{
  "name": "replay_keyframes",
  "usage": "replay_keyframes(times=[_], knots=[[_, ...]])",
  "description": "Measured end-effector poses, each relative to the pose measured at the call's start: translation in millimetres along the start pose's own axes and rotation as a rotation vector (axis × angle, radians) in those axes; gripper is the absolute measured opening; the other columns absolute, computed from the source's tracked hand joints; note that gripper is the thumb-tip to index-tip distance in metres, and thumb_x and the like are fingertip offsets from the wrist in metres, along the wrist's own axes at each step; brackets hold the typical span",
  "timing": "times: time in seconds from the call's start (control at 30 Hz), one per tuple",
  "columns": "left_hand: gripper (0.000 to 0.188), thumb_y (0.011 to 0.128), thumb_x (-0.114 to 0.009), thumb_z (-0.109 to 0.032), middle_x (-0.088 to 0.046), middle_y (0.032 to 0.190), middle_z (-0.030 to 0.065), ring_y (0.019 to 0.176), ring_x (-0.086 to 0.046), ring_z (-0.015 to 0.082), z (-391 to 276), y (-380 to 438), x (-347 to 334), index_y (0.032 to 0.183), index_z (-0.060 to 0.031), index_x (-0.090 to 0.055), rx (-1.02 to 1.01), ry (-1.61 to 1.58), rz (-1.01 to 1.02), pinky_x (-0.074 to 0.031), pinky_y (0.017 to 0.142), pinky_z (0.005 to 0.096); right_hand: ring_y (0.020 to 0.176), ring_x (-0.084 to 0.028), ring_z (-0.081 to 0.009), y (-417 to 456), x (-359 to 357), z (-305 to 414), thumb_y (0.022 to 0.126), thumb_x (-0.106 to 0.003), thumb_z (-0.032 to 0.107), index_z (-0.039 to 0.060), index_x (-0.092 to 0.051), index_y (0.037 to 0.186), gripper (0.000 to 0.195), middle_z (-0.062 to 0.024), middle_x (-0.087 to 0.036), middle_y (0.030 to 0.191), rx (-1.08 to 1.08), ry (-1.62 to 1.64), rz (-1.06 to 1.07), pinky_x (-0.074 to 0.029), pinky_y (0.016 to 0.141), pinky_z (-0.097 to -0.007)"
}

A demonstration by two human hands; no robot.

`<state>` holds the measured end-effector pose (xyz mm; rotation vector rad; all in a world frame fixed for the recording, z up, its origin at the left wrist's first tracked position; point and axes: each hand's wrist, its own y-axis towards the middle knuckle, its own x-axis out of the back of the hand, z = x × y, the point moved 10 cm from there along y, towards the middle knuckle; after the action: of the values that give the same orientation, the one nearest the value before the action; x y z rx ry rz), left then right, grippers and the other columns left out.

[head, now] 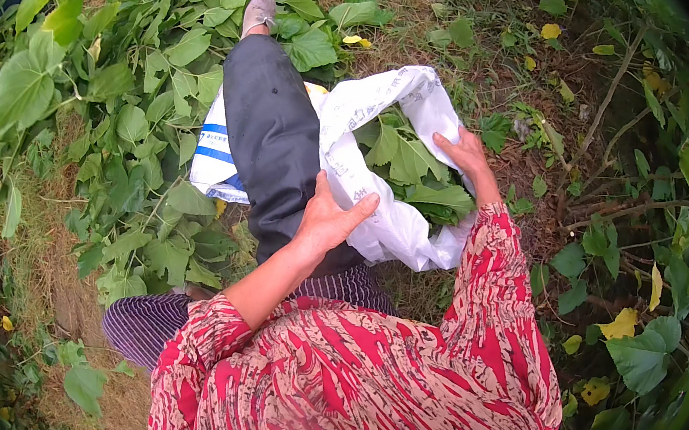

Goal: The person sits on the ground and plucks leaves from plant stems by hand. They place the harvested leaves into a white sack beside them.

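Note:
A white woven plastic sack [406, 239] with printed writing lies beside my outstretched leg, its mouth facing up and its rim rolled outward. Green broad leaves [407, 158] fill what shows of its inside. My right hand [466, 156] grips the sack's rim on the right side, fingers over the edge. On the near left side of the sack, my left hand [334, 217] rests against the plastic with thumb and fingers spread apart. Part of a white sack with blue stripes [215, 149] shows on the other side of the leg; whether it is the same sack, I cannot tell.
Cut leafy branches [184, 96] are heaped on the left and beyond my shoe [259, 11]. Dry grass and soil lie under them. Bare woody stems [618, 94] and leafy shoots rise at the right. A tall leafy shoot [26, 82] stands at the far left.

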<state>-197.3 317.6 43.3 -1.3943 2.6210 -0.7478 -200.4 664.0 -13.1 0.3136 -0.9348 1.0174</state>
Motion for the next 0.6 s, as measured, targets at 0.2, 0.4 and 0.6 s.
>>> replay_keyframes(times=[0.2,0.4,0.6], knots=[[0.052,0.075,-0.065,-0.011,-0.047,0.124,0.0226,0.114,-0.049,0.0343,12.0,2.2,-17.2,0.122,0.0023,-0.045,-0.173,0.033,0.028,-0.041,0.093,0.0354,0.084,-0.058,-0.0126,-135.8,-27.6,-17.2,0.084,-0.062,0.019,-0.0042,-0.060,0.105,0.031,-0.0070,-0.065,0.095,-0.010,0.899,-0.070,-0.045,0.077,-0.0265],[0.047,0.072,-0.050,0.008,-0.048,0.093,0.0177,0.088,-0.051,0.0397,-17.6,-58.3,-115.4,0.116,-0.0062,-0.051,-0.728,0.237,0.498,-0.043,0.078,0.0428,0.103,-0.055,-0.0233,-299.6,-80.1,-175.0,0.088,-0.059,0.022,0.0000,-0.046,0.124,0.045,-0.0103,-0.056,0.117,-0.516,1.537,-0.358,-0.043,0.091,-0.0357],[0.046,0.072,-0.045,0.012,-0.053,0.097,0.0185,0.092,-0.054,0.0381,-88.4,-41.1,-127.4,0.115,-0.0035,-0.051,-0.926,0.262,0.552,-0.045,0.079,0.0378,0.109,-0.052,-0.0257,-299.2,-87.3,-153.1,0.094,-0.043,0.036,0.0023,-0.043,0.128,0.048,-0.0110,-0.053,0.121,-0.611,1.530,-0.419,-0.042,0.092,-0.0387]])
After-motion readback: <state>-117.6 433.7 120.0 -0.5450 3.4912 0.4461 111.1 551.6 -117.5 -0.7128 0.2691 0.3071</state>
